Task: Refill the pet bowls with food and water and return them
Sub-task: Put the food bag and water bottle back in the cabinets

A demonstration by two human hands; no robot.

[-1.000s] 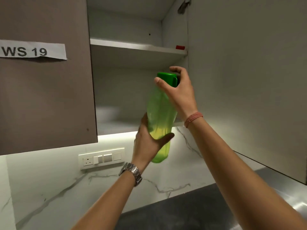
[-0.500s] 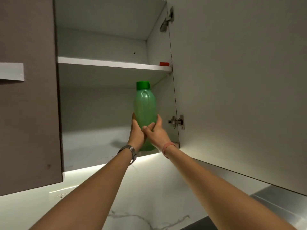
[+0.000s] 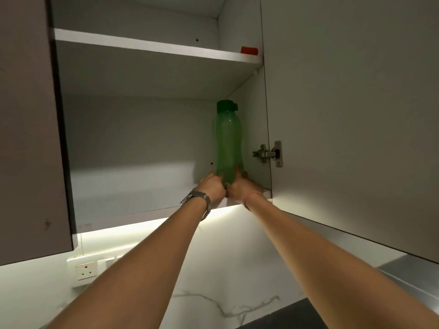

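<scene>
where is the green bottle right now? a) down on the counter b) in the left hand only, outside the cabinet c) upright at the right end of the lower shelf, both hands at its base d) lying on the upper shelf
c: the green bottle stands upright by the cabinet's right wall, with the left hand and right hand gripping its base.

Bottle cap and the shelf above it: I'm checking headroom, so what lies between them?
Nothing: in the head view only bare cabinet back wall shows between the bottle cap and the shelf.
</scene>
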